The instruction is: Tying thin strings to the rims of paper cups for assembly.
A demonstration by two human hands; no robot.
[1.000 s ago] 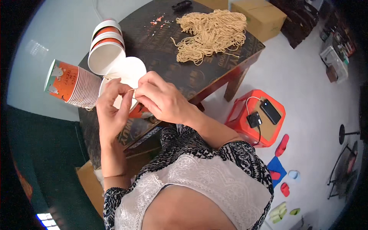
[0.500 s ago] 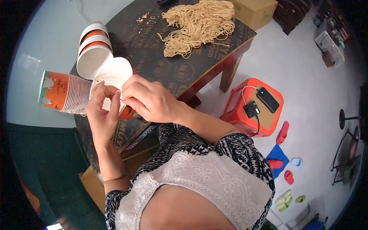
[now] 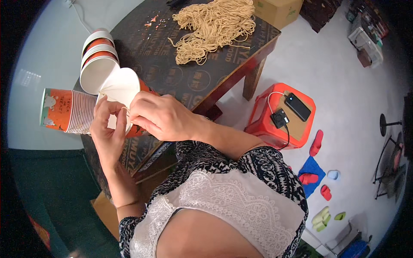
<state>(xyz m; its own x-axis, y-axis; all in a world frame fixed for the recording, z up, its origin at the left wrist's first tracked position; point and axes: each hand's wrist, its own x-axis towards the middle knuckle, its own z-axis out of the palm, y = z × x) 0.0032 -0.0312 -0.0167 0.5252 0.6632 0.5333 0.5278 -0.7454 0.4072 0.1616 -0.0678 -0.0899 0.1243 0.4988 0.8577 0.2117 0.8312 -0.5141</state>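
Note:
My left hand (image 3: 106,131) and my right hand (image 3: 165,116) meet over the white mouth of an orange paper cup (image 3: 122,84). Thumb and finger of the left are curled together in a pinch on a thin tan string, and a bit of it shows by its fingertips. My right hand is closed in a pinch on the same string, its fingertips nearly touching the left thumb. Whether a knot is there is too small to tell. Left of my hands lies a nested stack of orange printed paper cups (image 3: 69,110). Another row of cups (image 3: 99,64) lies behind.
A big heap of tan string (image 3: 215,28) lies on the dark printed table (image 3: 150,51), with small colourful bits (image 3: 153,21) beside it. To the right stands a red stool (image 3: 258,129) bearing a black power bank (image 3: 297,107) and cable. Slippers (image 3: 316,142) lie on the floor.
The view has shifted slightly, so the table and string heap sit further left. Both hands stay pinched close together over the cup, with only small finger movement.

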